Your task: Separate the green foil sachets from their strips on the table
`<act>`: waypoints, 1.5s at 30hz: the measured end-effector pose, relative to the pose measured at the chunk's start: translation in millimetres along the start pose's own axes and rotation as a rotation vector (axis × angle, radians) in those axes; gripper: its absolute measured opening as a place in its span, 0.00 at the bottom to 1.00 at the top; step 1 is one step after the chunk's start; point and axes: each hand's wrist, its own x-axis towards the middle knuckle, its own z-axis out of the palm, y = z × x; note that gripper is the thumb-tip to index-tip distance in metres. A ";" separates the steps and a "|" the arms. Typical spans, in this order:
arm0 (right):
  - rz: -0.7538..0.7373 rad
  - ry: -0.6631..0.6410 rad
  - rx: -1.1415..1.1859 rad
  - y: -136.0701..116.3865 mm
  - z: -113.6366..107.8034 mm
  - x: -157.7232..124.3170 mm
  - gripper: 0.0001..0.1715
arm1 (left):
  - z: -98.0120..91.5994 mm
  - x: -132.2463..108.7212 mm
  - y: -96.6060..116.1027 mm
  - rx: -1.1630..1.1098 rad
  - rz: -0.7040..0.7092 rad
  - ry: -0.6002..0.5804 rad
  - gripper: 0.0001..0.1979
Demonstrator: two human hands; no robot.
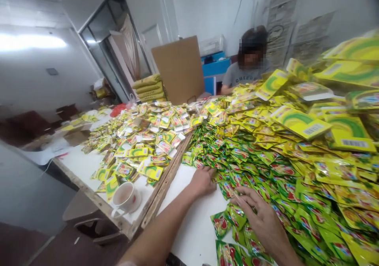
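My left hand (203, 183) rests at the near left edge of a heap of green sachets (266, 167) with red fruit pictures. Its fingers are bent slightly apart against the sachets, and some fingertips are hard to make out. To its right, my right hand (259, 214) reaches over the same heap with fingers spread, the tips touching or just above the sachets. I see nothing clearly held in either hand. A few loose green sachets (220, 223) lie on the white tabletop (189, 222) beside my right hand.
Yellow packets (299, 121) pile high on the right. Yellow and white packets (142, 139) cover the left table, where a white cup (126, 198) of brownish drink stands near the edge. A wooden edge strip (166, 179) divides the tables. Behind are a cardboard sheet (179, 68) and a seated person (247, 74).
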 end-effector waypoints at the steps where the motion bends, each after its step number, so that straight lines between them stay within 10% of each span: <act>1: 0.005 -0.002 0.004 2.2 -0.1 1.1 0.20 | 8.0 2.6 -1.4 0.006 -0.006 0.002 0.13; 9: -0.012 0.092 0.047 4.0 0.7 5.2 0.20 | -12.5 -11.7 -6.2 -0.179 -0.072 -0.009 0.11; 16: -0.005 0.029 -0.139 -3.1 7.2 4.8 0.24 | -7.9 -61.3 37.9 -1.200 -0.336 -0.276 0.15; 23: 0.070 0.105 0.111 -1.1 -2.5 5.8 0.19 | -3.8 -57.8 44.5 -1.414 -0.586 0.023 0.22; 31: 0.098 0.174 0.118 4.6 6.4 4.9 0.19 | 12.4 -53.6 78.3 -1.637 -0.441 0.309 0.19; 45: -0.091 0.114 -0.235 -8.5 -9.7 3.2 0.10 | -23.0 -26.1 57.2 -1.203 -0.474 -0.331 0.27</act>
